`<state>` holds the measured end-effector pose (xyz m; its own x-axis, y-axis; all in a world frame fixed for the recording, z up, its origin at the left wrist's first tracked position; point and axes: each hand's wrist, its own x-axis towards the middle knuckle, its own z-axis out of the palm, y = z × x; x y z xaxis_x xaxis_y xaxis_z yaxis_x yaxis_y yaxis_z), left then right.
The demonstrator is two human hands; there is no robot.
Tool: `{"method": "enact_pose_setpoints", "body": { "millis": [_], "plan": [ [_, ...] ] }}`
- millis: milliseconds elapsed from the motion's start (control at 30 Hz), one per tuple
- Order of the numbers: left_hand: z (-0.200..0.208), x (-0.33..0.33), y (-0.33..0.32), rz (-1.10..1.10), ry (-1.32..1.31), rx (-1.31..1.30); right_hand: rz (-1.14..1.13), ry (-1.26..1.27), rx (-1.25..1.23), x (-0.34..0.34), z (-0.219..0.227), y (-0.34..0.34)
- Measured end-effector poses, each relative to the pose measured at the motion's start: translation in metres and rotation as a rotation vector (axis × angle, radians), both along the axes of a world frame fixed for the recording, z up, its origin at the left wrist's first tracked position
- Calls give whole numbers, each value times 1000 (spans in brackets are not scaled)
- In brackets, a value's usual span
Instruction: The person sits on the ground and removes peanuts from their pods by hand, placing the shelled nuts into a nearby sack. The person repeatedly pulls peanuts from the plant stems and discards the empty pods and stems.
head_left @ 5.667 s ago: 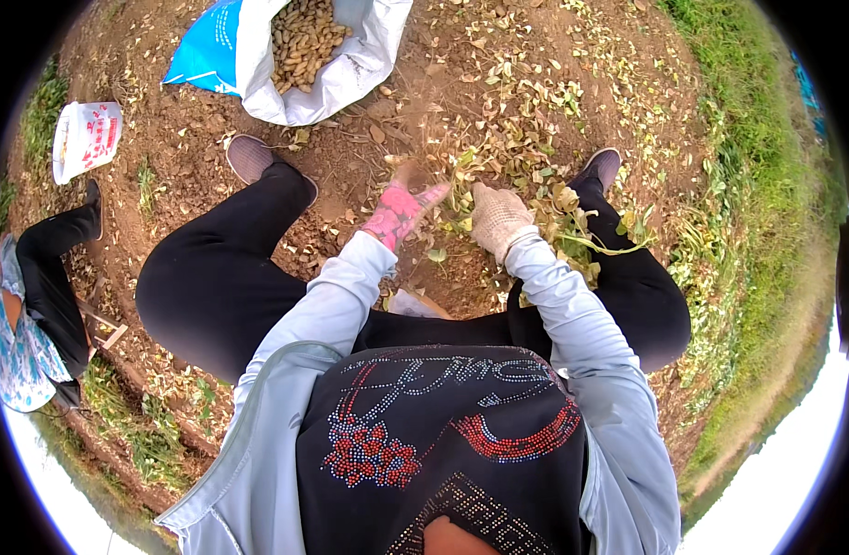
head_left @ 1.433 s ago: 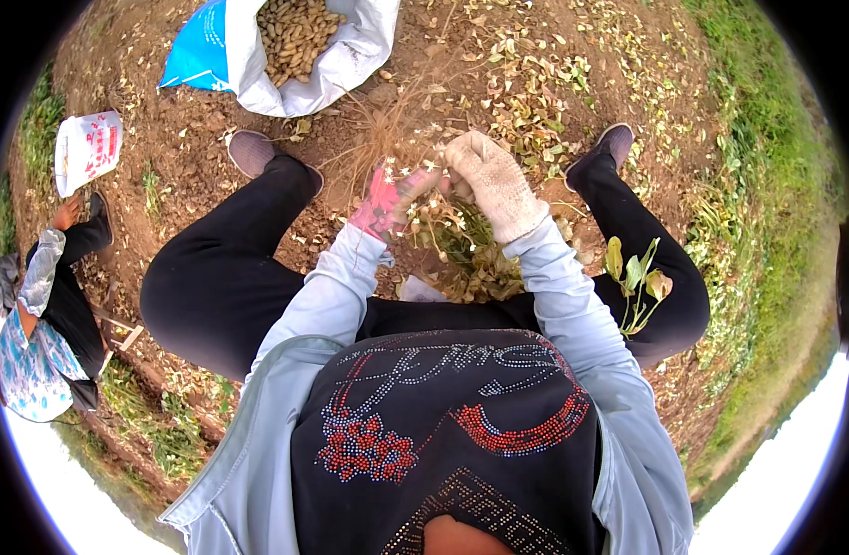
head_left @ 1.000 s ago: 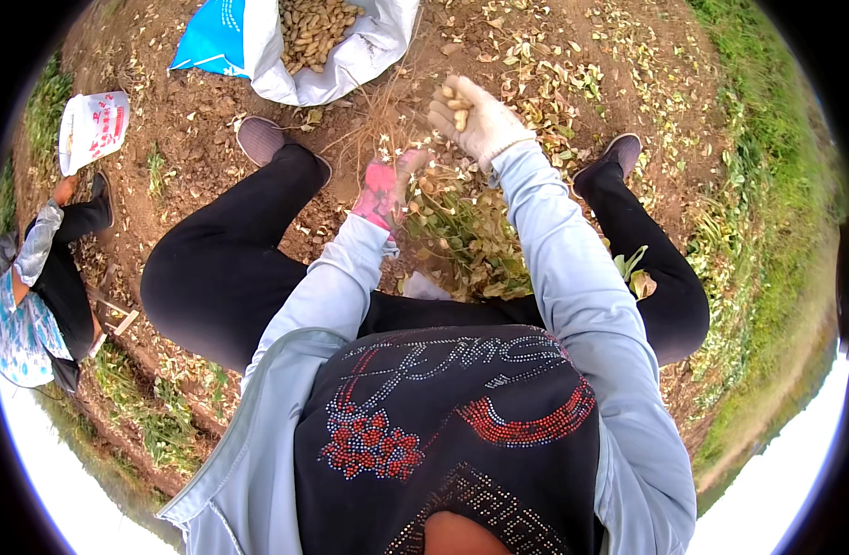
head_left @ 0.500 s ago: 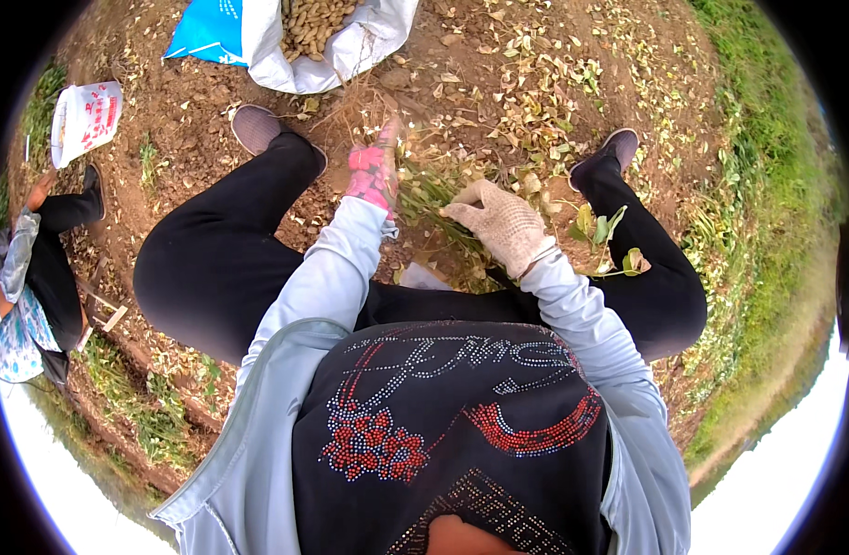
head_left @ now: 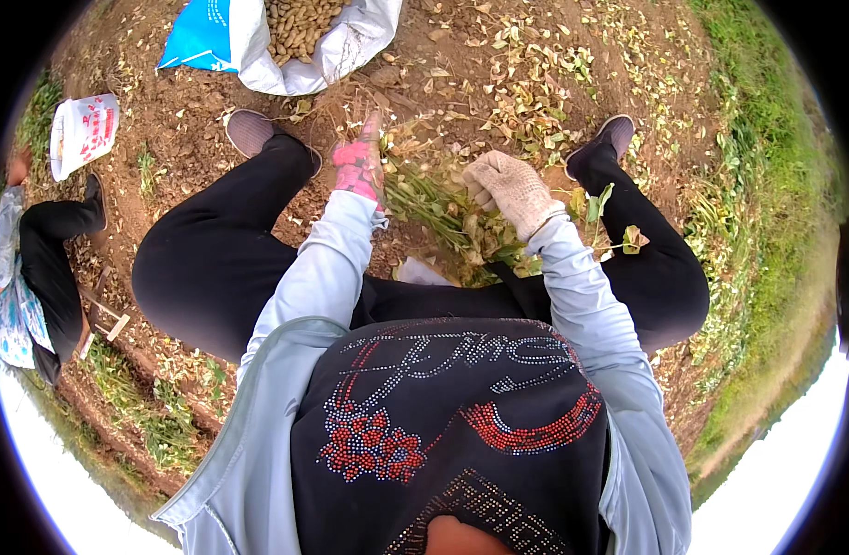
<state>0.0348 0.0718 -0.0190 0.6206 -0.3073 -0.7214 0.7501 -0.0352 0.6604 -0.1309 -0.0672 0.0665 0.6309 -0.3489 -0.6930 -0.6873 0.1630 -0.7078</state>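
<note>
My left hand [head_left: 358,166], in a pink patterned glove with its fingertips uncovered, is closed around a bunch of peanut plants [head_left: 434,205]. Thin brown roots stick out past its fingers on the far side, and the green stems and leaves slant down toward my lap. Over the right side of the bunch is my right hand [head_left: 512,190], in a cream knitted glove, with its fingers curled in. Whatever may be inside those fingers is hidden. Just beyond my left hand, a white woven sack [head_left: 364,42] lies with its mouth open, showing peanuts [head_left: 300,30] in their shells.
Dry leaves [head_left: 535,102] litter the brown soil between my spread legs. A leafy sprig [head_left: 614,231] rests against my right thigh. At the left are a white bucket [head_left: 84,136] with red print and a seated person [head_left: 36,277]. Grass [head_left: 776,166] borders the right side.
My right hand has shifted slightly right and its fingers have curled in further from a pinch. The left hand has moved a little left with the plants. The seated person's hand has drawn back from the bucket.
</note>
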Motion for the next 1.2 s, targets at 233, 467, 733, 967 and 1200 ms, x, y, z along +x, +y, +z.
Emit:
{"method": "enact_pose_setpoints", "body": {
  "millis": [233, 467, 733, 967, 1200],
  "plan": [
    [-10, 1, 5, -19, -55, -8, 616, 220, -425, -4, -1, 18],
    [-12, 1, 6, -37, -82, -11, 573, 233, -433, -8, -16, 31],
    [-13, 7, 12, -49, -125, -8, 471, 119, -551, -6, 48, 20],
    [-13, 7, 12, -88, -152, -23, 678, 43, -588, -26, 85, 50],
    [-15, 6, 15, -138, -208, -44, 676, -2, -512, -14, 103, 51]
  ]
}}
